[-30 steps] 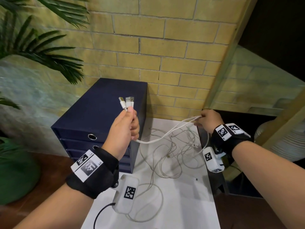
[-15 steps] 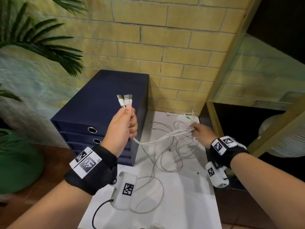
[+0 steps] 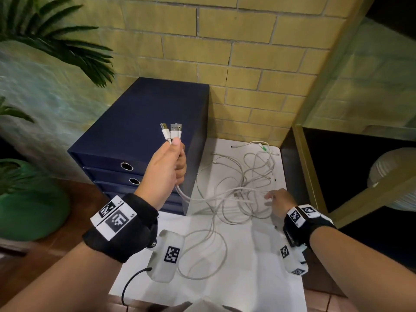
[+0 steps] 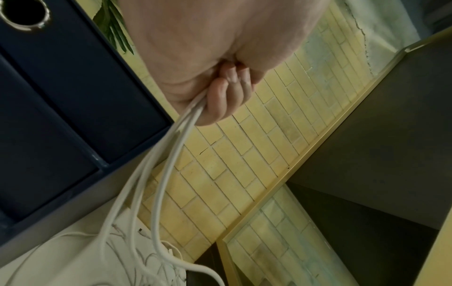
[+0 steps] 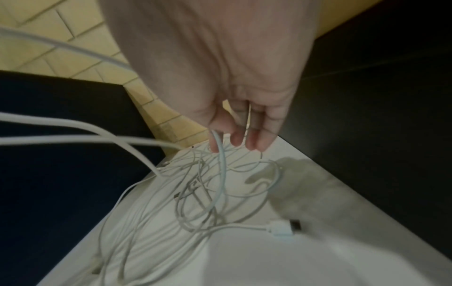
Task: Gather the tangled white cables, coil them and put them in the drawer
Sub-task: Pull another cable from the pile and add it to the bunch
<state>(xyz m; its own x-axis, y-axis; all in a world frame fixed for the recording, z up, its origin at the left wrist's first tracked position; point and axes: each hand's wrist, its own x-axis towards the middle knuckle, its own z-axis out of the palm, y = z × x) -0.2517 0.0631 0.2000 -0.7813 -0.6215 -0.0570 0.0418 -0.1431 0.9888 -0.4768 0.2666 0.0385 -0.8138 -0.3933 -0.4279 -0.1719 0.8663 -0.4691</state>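
My left hand is fisted round white cables, 2 USB plugs sticking up above the thumb; 3 strands leave the fist per wrist cam. Rest of the cables lie tangled on the white tabletop, far right. My right hand is low over the tangle, fingers loose, 1 strand at the fingertips; can't tell if pinched. Navy drawer unit far left: 2 ring pulls seen, drawers closed, contents not visible.

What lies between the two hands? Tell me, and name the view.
In the head view, white cables span from the left hand, which grips their plug ends, to the right hand at the tangle on the white table.
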